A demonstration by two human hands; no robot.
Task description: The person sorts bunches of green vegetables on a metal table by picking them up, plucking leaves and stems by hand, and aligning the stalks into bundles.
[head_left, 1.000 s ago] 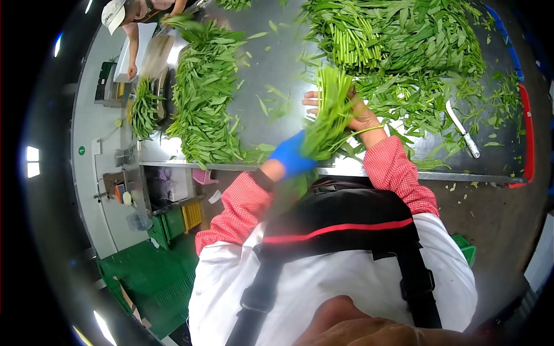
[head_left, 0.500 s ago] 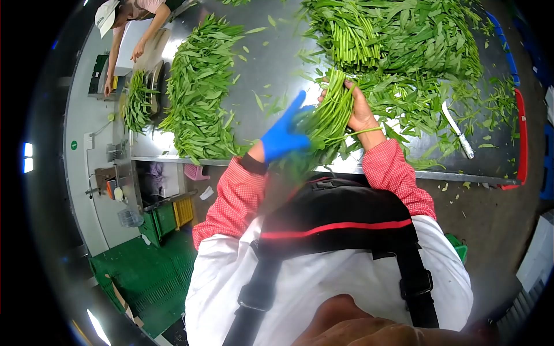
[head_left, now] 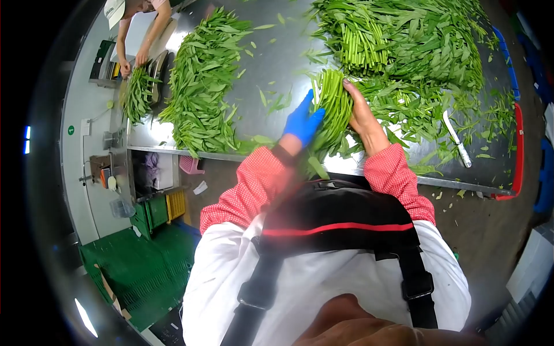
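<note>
A bundle of green leafy stems (head_left: 333, 102) is between my two hands, its stem ends pointing away from me and its leaves toward me. My left hand (head_left: 304, 120), in a blue glove, presses on the bundle's left side. Bare, my right hand (head_left: 363, 115) is wrapped along the right side, thumb near the stem ends. Beyond the bundle lies a large pile of greens (head_left: 427, 37), with loose leaves (head_left: 404, 106) scattered on its near side. A knife (head_left: 456, 138) with a pale handle rests on the metal table (head_left: 271, 63) to the right.
A long row of greens (head_left: 205, 86) lies at the left. Past it, a co-worker's hands (head_left: 134, 62) touch another bunch (head_left: 138, 95) near the table's left end. Red edging (head_left: 517, 150) lines the right corner. Green crates (head_left: 153, 214) stand below left.
My left hand has swung away from the bundle, opened, and come back against its side. The bundle now stands straighter between my hands. The co-worker's hands have moved to the bunch at the left.
</note>
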